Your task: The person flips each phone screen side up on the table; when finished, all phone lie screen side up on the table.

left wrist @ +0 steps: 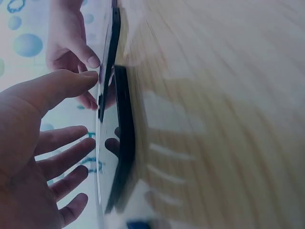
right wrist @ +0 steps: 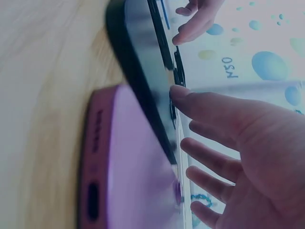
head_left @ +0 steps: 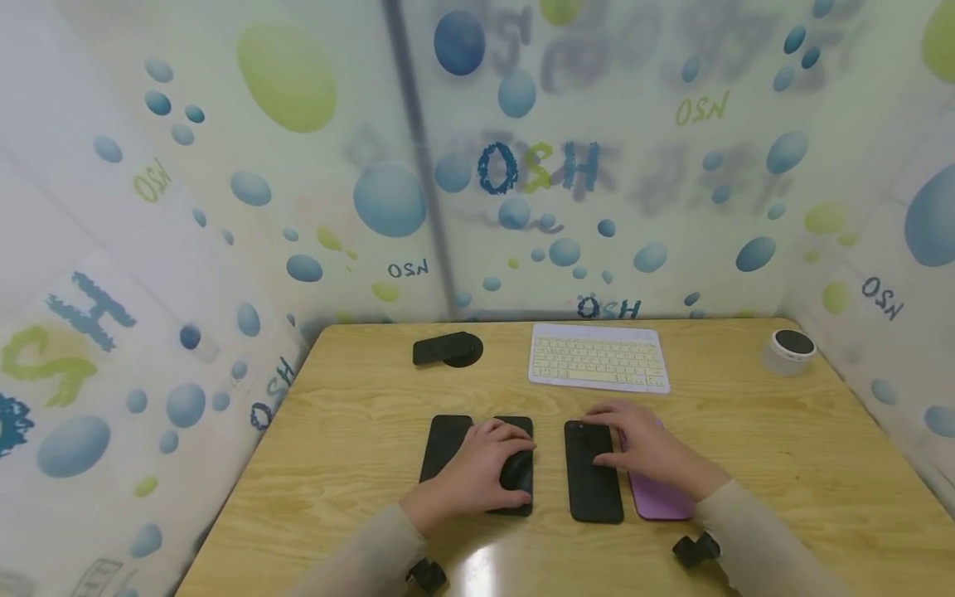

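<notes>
Several phones lie flat on the wooden table. Over a black phone (head_left: 525, 497) hovers my left hand (head_left: 481, 464), fingers spread and loosely bent, with nothing in its grasp. A second black phone (head_left: 446, 448) lies to the left, partly behind that hand. My right hand (head_left: 642, 444) reaches across the top of another black phone (head_left: 594, 496), its thumb over the middle and its fingers by the upper edge. Beneath this hand is a purple phone (head_left: 664, 500), largely covered by it. In the right wrist view the purple phone (right wrist: 136, 162) shows its port end, with the hand's fingers spread apart.
A white keyboard (head_left: 599, 358) lies at the back of the table. Left of it is a black device on a round base (head_left: 464, 349). A white cylinder with a dark top (head_left: 791, 352) stands at the back right. Patterned walls (head_left: 515, 265) enclose the table.
</notes>
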